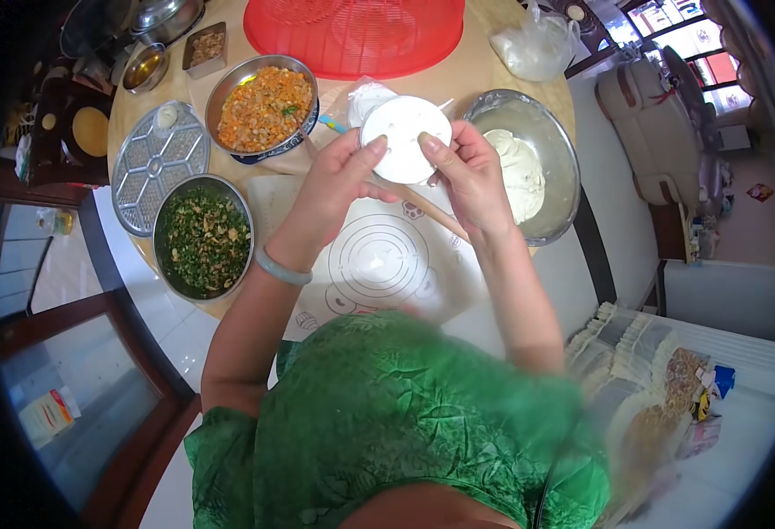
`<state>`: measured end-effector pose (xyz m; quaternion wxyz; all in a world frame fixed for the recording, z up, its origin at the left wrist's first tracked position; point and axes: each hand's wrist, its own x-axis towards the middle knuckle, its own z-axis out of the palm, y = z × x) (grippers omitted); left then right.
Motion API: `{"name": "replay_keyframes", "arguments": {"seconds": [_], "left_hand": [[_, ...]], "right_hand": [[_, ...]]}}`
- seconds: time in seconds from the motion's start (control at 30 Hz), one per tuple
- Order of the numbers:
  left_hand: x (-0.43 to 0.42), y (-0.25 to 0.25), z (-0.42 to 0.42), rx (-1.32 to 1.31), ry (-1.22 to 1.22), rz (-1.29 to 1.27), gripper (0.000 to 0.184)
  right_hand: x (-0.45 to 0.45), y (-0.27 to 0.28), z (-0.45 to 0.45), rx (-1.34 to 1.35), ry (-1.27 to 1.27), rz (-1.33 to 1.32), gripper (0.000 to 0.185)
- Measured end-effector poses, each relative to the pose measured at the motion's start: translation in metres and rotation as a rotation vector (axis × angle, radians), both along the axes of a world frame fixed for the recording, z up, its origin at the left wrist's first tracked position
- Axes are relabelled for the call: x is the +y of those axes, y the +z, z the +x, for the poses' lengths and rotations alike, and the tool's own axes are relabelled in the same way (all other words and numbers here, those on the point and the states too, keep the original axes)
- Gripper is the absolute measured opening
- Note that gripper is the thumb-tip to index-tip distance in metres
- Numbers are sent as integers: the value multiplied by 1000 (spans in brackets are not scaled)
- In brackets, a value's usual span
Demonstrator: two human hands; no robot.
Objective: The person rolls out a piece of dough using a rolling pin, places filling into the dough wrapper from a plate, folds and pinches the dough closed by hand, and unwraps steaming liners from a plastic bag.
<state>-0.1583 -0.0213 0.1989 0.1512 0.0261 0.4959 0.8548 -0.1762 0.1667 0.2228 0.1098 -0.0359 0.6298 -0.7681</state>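
Between both hands, a round white steamer paper (405,157) with small holes is held up above the table. It may be a stack; I cannot tell. My left hand (352,172) grips its left edge, thumb on top and fingers curled beneath. My right hand (471,172) pinches the right edge the same way. Just behind lies a clear plastic bag (356,99) with more white rounds. Below the hands is a wooden rolling pin (447,222), partly hidden, on a white baking mat (378,257) printed with circles. At the right, a metal bowl (561,189) holds pale dough (515,176).
On the left stand a bowl of orange filling (266,108), a bowl of chopped green filling (204,236) and a metal steamer rack (145,163). A red plastic cover (355,40) sits at the back, with a knotted plastic bag (537,46) to its right.
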Motion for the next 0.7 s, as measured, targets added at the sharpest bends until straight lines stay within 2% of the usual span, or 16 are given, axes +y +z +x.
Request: {"name": "replay_keyframes", "arguments": {"seconds": [0.17,0.27,0.4,0.7], "left_hand": [[-2,10,8,59,58,-86,34],[-2,12,10,74,86,-80,31],[-2,21,14,121,68,-110,30],[-3,26,18,55,104,-138,25]], "right_hand": [[-8,11,14,127,-72,37,16],[-1,9,14,99,-23,55,18],[-9,24,13,97,-98,-53,23],[-6,24,10,188,-258,-81,25]]}}
